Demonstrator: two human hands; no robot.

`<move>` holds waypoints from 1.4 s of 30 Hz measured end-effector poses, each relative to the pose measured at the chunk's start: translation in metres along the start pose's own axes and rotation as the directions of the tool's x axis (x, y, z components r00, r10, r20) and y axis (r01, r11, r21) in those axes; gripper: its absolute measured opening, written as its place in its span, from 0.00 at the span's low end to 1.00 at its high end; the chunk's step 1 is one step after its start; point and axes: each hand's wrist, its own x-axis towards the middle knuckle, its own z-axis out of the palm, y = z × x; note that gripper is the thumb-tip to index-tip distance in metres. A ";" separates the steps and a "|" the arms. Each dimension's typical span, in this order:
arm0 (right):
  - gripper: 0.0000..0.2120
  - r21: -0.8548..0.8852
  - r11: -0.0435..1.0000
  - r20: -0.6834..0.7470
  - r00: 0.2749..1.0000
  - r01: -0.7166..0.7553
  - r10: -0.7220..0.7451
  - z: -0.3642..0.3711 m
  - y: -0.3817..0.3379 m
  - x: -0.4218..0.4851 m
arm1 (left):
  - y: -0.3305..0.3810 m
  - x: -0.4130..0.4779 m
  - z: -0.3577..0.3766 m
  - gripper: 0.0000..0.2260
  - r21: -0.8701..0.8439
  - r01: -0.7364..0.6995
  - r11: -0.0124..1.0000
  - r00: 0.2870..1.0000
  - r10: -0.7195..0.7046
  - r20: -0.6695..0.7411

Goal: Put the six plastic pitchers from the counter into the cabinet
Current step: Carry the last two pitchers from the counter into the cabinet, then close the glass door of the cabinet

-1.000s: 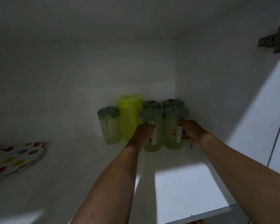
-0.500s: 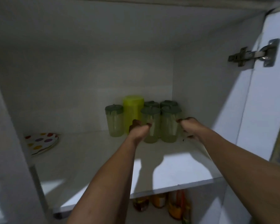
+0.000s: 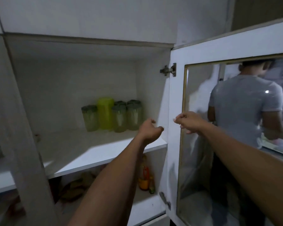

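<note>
Several plastic pitchers stand grouped at the back right of the cabinet's upper shelf (image 3: 91,154). One pale green pitcher (image 3: 90,118) with a dark lid is at the left, a taller bright yellow-green pitcher (image 3: 105,113) beside it, and more pale green pitchers (image 3: 127,116) in two rows to the right. My left hand (image 3: 149,130) hovers near the shelf's right front, empty, with fingers loosely curled. My right hand (image 3: 187,119) is in front of the open door's frame, empty, with fingers curled and apart.
The white cabinet door (image 3: 175,128) with a glass pane stands open at the right; a person in a grey shirt (image 3: 245,101) shows in the glass. Bottles (image 3: 145,178) and dark items sit on the lower shelf. A white upright post (image 3: 21,128) stands at the left.
Both hands let go of the two front pitchers and drew back out of the cabinet to the right. The view pulled back, showing the open door and lower shelf.
</note>
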 end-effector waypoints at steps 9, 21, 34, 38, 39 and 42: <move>0.10 -0.150 0.980 -0.197 0.967 0.131 -0.159 -0.118 -0.004 -0.114 | 0.083 -0.099 0.060 0.25 0.073 -0.193 0.978 0.973 0.181 0.144; 0.09 -0.371 0.925 -0.428 0.870 0.077 -0.244 -0.215 0.039 -0.224 | 0.137 -0.194 0.161 0.25 0.068 -0.301 0.951 0.923 0.272 0.272; 0.15 0.021 0.991 -0.713 0.697 0.128 -0.075 -0.327 0.082 -0.231 | 0.244 -0.220 0.284 0.30 0.139 -0.425 0.895 0.897 0.395 0.199; 0.30 0.195 0.968 -0.594 0.804 0.160 -0.013 -0.318 0.092 -0.221 | 0.244 -0.226 0.295 0.30 0.163 -0.413 0.896 0.907 0.389 0.159; 0.33 0.231 0.959 -0.605 0.796 0.162 0.011 -0.315 0.094 -0.219 | 0.244 -0.228 0.295 0.29 0.183 -0.426 0.886 0.903 0.402 0.154; 0.51 0.279 0.950 -0.625 0.778 0.143 0.067 -0.312 0.094 -0.217 | 0.245 -0.235 0.289 0.28 0.248 -0.450 0.858 0.893 0.432 0.125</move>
